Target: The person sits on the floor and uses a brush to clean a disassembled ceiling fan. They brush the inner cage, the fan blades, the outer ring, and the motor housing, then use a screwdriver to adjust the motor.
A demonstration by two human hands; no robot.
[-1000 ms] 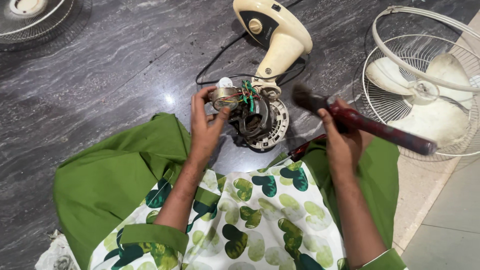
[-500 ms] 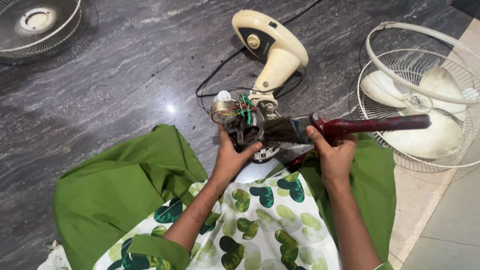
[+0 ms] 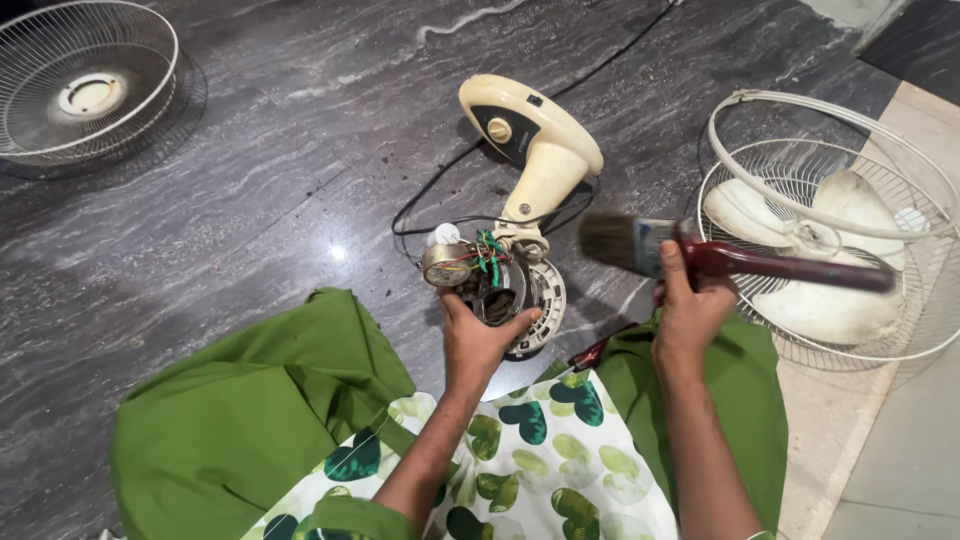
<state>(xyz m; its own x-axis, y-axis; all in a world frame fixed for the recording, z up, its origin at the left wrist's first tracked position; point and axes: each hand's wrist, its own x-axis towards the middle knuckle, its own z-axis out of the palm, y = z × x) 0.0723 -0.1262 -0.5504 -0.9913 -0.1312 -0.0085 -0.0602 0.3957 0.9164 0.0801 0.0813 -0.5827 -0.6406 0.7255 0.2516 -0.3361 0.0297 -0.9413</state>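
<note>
Left hand (image 3: 480, 335): my fingers are wrapped around the fan motor (image 3: 495, 285), gripping it from below as before.
Fan motor: bare, wires showing, on the dark stone floor (image 3: 250, 200) just in front of my lap, joined to the cream fan stand (image 3: 530, 140).
Right hand (image 3: 690, 310): closed round the dark red handle of the paintbrush (image 3: 700, 255).
Paintbrush: half a second ago its bristles sat against the motor; now lifted clear, off to the right (bristles blurred).
Fan guard with blades (image 3: 830, 230): right, unmoved.
Second guard (image 3: 85, 85): far left.
</note>
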